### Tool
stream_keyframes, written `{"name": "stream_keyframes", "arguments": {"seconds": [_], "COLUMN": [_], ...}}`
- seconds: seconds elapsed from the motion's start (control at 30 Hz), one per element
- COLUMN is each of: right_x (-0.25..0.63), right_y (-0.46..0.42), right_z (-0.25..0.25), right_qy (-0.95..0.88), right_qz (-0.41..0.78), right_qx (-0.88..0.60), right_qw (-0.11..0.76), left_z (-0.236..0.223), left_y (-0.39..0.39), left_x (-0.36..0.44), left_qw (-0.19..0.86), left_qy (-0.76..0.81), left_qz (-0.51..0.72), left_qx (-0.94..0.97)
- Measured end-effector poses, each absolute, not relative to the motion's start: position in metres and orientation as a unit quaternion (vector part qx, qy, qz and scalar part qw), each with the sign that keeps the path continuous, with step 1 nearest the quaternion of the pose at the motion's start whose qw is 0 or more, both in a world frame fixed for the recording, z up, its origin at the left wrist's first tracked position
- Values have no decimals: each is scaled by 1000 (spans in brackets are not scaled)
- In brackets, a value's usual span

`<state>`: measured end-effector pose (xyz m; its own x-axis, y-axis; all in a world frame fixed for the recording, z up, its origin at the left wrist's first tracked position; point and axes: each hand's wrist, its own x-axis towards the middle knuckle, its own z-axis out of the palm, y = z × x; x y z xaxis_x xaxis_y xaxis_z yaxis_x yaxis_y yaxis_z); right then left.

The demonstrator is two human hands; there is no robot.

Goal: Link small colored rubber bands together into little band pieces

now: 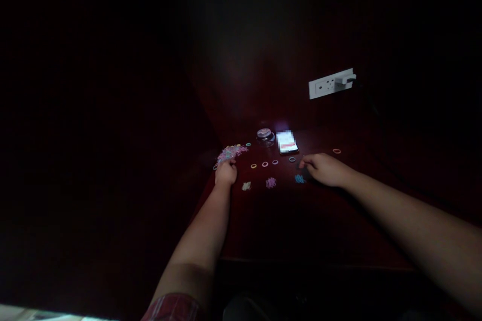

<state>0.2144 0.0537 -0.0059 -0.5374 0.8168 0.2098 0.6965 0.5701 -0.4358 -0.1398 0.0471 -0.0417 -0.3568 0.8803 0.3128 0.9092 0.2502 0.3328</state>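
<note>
My left hand (pixel 226 172) rests at the near edge of a mixed pile of small pastel elastic bands (pixel 234 151). Its fingers are curled, and what they hold, if anything, is hidden. Over the table's right part, my right hand (pixel 323 168) has its fingertips drawn together; nothing between them can be made out. Just left of it lie a blue hair ring (pixel 292 159) and a blue bunch of bands (pixel 299 179). Yellow (pixel 253 166), pink (pixel 265 164) and purple rings (pixel 275 162) continue that row. Below sit a pale yellow bunch (pixel 246 186) and a purple bunch (pixel 271 182).
A clear lidded jar (pixel 265 136) stands at the back beside a lit phone (pixel 287 142). An orange ring (pixel 337 151) lies to the right on the dark red table (pixel 271 230). A wall socket (pixel 327 85) holds a plugged-in charger. The surroundings are very dark.
</note>
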Motion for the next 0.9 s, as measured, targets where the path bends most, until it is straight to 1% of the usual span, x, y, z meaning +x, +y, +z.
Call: {"name": "stream_keyframes", "arguments": {"seconds": [0.23, 0.4, 0.6, 0.9], "right_x": [215, 215, 214, 213], "right_y": [52, 51, 55, 53], "right_z": [-3, -2, -6, -5], "right_qy": [-864, -863, -863, -868], "right_qz": [155, 153, 154, 161], "right_qx": [-431, -430, -426, -407], "right_qw": [210, 216, 223, 235], "left_z": [-43, -40, -35, -40], "left_y": [67, 64, 51, 32], "left_x": [-133, -133, -130, -144], "left_qw": [43, 50, 52, 28], "left_qy": [-800, -800, -787, -787], "left_qz": [-198, -205, -267, -389], "left_qx": [-565, -562, -554, -479]}}
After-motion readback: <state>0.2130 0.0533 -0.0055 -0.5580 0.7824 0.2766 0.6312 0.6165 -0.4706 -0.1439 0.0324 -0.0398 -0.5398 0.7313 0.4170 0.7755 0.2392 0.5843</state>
